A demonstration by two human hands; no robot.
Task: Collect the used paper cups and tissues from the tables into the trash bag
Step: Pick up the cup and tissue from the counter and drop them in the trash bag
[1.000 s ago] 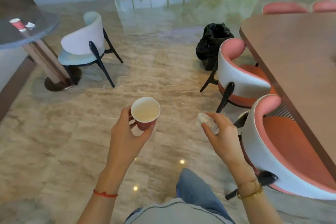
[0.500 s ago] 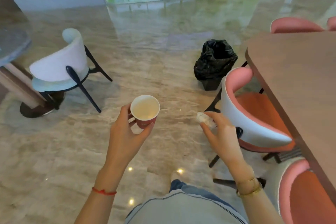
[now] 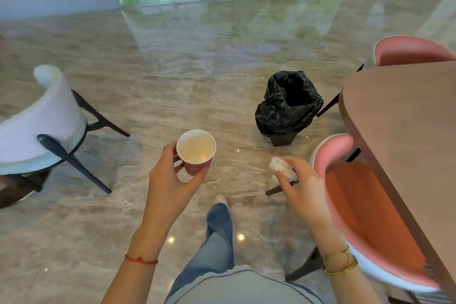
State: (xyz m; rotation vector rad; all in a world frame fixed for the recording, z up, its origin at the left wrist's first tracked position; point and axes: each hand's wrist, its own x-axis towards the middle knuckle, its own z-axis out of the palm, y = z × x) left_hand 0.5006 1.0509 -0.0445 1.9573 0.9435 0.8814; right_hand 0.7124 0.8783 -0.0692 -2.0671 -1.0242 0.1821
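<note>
My left hand [image 3: 170, 182] grips a red paper cup [image 3: 196, 153] with a white inside, held upright at chest height over the floor. My right hand [image 3: 302, 185] pinches a crumpled white tissue [image 3: 281, 168] between thumb and fingers. A bin lined with a black trash bag [image 3: 287, 106] stands on the floor ahead and slightly right, its mouth open, beyond both hands.
A brown table [image 3: 404, 131] fills the right side, with a pink chair [image 3: 365, 210] tucked beside it near my right arm and another pink chair [image 3: 409, 52] behind. A white and pale blue chair [image 3: 42, 126] stands at the left. Marble floor lies between.
I have walked forward: the black trash bag is closer and more central. The round glass table at the left has left the view. Both hands keep their hold.
</note>
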